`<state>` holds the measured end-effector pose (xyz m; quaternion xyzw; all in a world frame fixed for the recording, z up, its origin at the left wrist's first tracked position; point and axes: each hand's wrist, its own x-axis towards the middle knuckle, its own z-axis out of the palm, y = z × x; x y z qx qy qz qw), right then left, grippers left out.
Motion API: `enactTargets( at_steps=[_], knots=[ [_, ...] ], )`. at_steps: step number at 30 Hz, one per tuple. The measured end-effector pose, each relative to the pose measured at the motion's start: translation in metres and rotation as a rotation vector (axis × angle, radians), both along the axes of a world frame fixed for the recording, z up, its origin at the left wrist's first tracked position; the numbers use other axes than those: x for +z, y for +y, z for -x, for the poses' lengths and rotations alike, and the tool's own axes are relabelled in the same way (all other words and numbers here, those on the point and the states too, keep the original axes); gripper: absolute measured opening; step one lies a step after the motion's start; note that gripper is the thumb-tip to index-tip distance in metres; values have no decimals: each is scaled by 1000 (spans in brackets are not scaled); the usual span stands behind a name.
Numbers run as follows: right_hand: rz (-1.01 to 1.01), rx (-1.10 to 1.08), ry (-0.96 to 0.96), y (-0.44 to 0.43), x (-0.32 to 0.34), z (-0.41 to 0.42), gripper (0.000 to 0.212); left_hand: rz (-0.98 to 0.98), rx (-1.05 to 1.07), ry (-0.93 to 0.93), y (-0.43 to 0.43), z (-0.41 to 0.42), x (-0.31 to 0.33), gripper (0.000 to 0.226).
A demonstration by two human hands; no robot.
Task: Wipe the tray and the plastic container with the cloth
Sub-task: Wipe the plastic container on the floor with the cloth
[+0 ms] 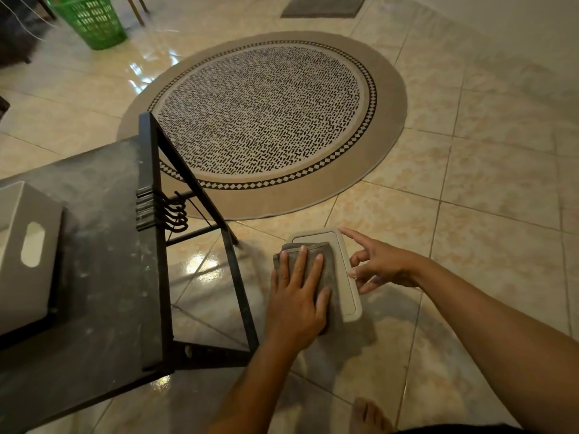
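**Cloth pressed flat on tray, held above the floor**

No brand, label or writing legible anywhere in view.

Left hand (297, 296): palm down, fingers spread flat, pressing the grey cloth (316, 261) onto the pale tray (347, 277). Not gripping; cloth pinned under the palm. Right hand (380, 261): partly open, index finger stretched to the tray's far corner, other fingers curled along its right edge, steadying it. What supports the tray from below is hidden.

Cloth covers most of the tray; only its far end and right rim show. Tray sits beside the dark table (103, 261), over the tiled floor.

Plastic container (28, 252) on the table, cut off by the left frame edge; one handle slot visible. Green basket (91, 20) at top left, cropped. Round rug (263, 120) beyond.
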<state>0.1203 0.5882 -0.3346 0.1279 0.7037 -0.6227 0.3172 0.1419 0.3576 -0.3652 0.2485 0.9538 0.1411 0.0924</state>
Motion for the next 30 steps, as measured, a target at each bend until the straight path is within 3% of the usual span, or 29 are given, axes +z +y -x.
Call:
enactTargets(
  at_steps=[7, 11, 17, 20, 26, 30],
  knots=[
    [-46, 13, 12, -7, 2, 4, 96, 74, 4, 82, 34, -8, -6, 62],
    [-18, -36, 16, -8, 0, 1, 94, 78, 139, 59, 24, -13, -10, 63],
    [-75, -8, 31, -11, 1, 3, 93, 84, 89, -5, 54, -26, -6, 62],
    [-69, -27, 37, -11, 0, 1, 91, 133, 186, -13, 40, -11, -3, 63],
    [-98, -1, 36, -14, 2, 6, 96, 39, 161, -21, 62, -57, -7, 65],
    [-83, -15, 38, -13, 2, 2, 93, 63, 190, -17, 58, -24, -7, 64]
  ],
)
